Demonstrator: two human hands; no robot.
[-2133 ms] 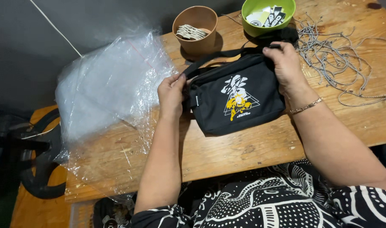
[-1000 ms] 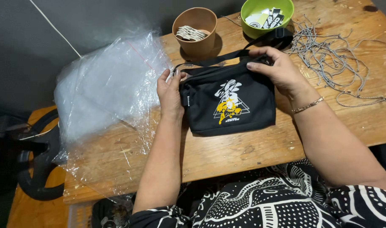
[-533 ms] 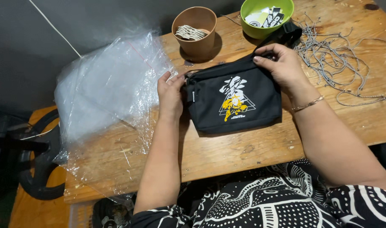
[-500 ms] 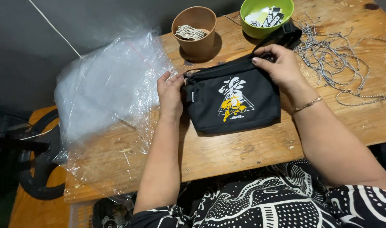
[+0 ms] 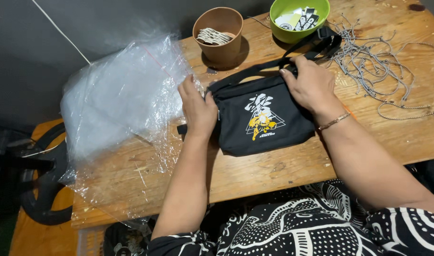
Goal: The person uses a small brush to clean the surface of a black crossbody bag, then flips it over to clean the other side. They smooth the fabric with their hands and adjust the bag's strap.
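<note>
A small black pouch bag [image 5: 262,121] with a white and yellow print lies flat on the wooden table [image 5: 283,168]. My left hand [image 5: 197,106] rests on the bag's left end, fingers pointing away from me. My right hand [image 5: 308,85] grips the bag's upper right edge where the black strap [image 5: 297,50] runs off toward the far right. A bracelet sits on my right wrist.
A pile of clear plastic bags [image 5: 117,92] covers the table's left side. A brown paper cup [image 5: 219,33] and a green bowl [image 5: 300,19] with cards stand at the back. Grey ball chains [image 5: 378,66] lie scattered at the right. A dark floor lies beyond the left edge.
The bag has been turned and shifted slightly on the table. My right hand has moved along its top edge, and the strap now stretches further toward the green bowl.
</note>
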